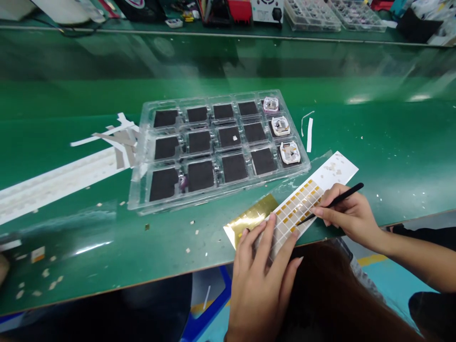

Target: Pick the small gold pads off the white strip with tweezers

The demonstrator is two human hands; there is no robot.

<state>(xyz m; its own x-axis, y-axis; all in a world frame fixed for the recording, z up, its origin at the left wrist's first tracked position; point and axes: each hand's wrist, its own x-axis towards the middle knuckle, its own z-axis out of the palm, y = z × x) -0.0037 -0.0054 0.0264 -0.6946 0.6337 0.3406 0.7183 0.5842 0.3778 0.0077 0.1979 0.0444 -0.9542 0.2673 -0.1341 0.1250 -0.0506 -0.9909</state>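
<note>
A white sheet of small amber stickers [302, 202] lies slanted at the table's front edge. My left hand [261, 266] rests over its lower end, fingers stretched out and pressing it down. In my right hand [347, 213] is a pair of black tweezers [342, 195], held like a pen. The tips of the tweezers touch the sheet or hover just above it, close to an amber sticker near my left fingertips. Partly under the sheet is a gold foil piece [253, 218]. Loose pale bits lie on the sheet's bare white upper end.
Behind the sheet is a clear plastic tray [213, 187] with dark-lined compartments. Three white square parts [290, 153] sit in its right column. Paper strips [119, 137] and a long white strip [64, 183] lie at left. Compartment boxes [311, 14] stand on the back shelf.
</note>
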